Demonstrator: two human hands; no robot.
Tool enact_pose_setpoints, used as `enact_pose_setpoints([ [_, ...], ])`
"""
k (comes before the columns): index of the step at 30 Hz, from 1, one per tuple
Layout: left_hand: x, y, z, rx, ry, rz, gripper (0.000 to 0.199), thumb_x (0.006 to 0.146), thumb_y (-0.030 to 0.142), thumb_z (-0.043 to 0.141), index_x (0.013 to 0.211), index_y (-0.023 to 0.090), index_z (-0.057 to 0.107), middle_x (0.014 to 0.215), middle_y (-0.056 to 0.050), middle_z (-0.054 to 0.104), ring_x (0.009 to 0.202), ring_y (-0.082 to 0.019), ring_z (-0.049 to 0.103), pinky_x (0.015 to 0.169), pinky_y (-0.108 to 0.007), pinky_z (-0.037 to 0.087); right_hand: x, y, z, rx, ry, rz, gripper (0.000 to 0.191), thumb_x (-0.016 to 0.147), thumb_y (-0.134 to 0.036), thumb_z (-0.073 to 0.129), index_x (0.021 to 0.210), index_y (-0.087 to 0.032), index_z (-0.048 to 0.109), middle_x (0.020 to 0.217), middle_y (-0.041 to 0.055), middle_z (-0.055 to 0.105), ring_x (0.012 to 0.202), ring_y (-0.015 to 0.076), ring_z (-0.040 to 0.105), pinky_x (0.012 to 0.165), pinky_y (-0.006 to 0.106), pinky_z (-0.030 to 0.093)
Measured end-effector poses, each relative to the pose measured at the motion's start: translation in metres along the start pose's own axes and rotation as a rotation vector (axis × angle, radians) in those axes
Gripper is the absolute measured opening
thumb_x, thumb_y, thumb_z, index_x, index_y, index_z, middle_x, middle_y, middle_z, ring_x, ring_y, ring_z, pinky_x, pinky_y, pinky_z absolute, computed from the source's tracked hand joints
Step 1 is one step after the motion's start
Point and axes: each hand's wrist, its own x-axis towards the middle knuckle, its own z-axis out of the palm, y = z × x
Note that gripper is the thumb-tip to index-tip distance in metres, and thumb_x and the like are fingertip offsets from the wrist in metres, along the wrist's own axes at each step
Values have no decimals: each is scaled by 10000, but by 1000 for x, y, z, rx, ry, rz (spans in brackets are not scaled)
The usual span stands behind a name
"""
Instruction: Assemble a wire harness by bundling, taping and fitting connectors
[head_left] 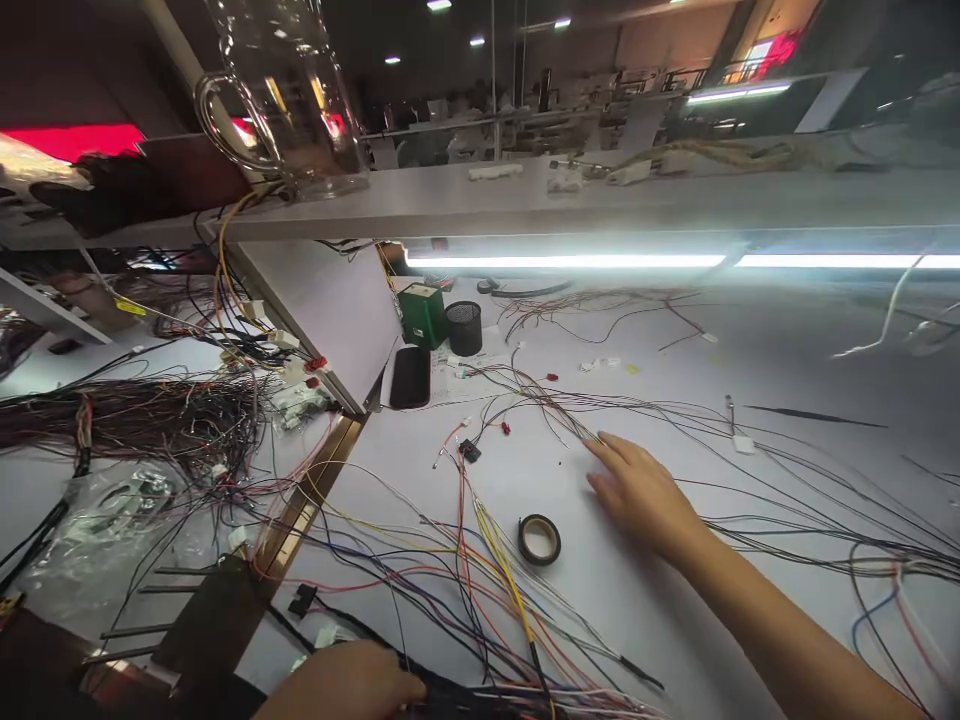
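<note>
At the bottom edge my left hand (345, 685) is curled over the black-wrapped part of a wire harness (442, 695); its fingers are partly out of sight. Loose red, yellow, blue and black wires (495, 545) fan out from this harness over the white table. Further right, my right hand (641, 495) reaches forward with thumb and fingers apart, its fingertips at a bunch of thin dark wires (555, 400). Between the hands lies a roll of black tape (539, 540). A small black connector (469, 450) is on the wires above it.
A black phone (410, 378), a green box (422, 316) and a mesh cup (463, 328) stand by the side panel. Black tweezers (817, 415) lie at right. Tangled wires (150, 420) cover the left bench. A glass jug (300, 110) sits on the shelf (420, 205).
</note>
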Motion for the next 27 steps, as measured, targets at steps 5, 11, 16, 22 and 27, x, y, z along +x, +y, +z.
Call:
enact_pose_setpoints([
  [5, 48, 45, -67, -48, 43, 109, 297, 921, 375, 463, 1117, 277, 664, 1004, -39, 707, 933, -196, 633, 850, -278, 473, 6, 3, 39, -168, -9, -34, 496, 953, -454, 367, 1394, -249, 463, 1539, 75, 301, 1409, 287, 263, 1112, 536, 249],
  [11, 147, 47, -99, 2, 303, 5, 337, 907, 352, 479, 1163, 188, 624, 1163, -88, 628, 1112, -229, 538, 992, -362, 398, 1, 0, 41, -154, 35, -25, 538, 954, -457, 347, 1398, -170, 447, 1513, 71, 351, 1405, 259, 278, 1141, 508, 207],
  [16, 210, 25, -94, 151, 419, -127, 273, 755, 367, 639, 943, 172, 679, 1111, -118, 591, 1126, -308, 479, 971, -439, 385, 2, -3, 34, -104, 47, -6, 515, 954, -436, 353, 1385, -174, 461, 1499, 70, 379, 1394, 244, 302, 1144, 495, 204],
  [22, 220, 41, -131, -114, 498, -57, 104, 779, 258, 529, 758, 178, 593, 1041, -76, 625, 985, -216, 563, 867, -349, 442, 2, -7, 31, -16, 41, 39, 491, 934, -425, 398, 1372, -214, 468, 1495, 70, 387, 1390, 244, 305, 1144, 493, 185],
  [27, 190, 83, -149, -956, 335, 54, 230, 776, 374, 610, 852, 162, 563, 848, -46, 645, 679, -136, 584, 591, -253, 417, 20, -5, 10, 201, 136, 171, 347, 856, -274, 449, 1172, -204, 574, 1424, 83, 461, 1287, 247, 433, 1072, 434, 322],
])
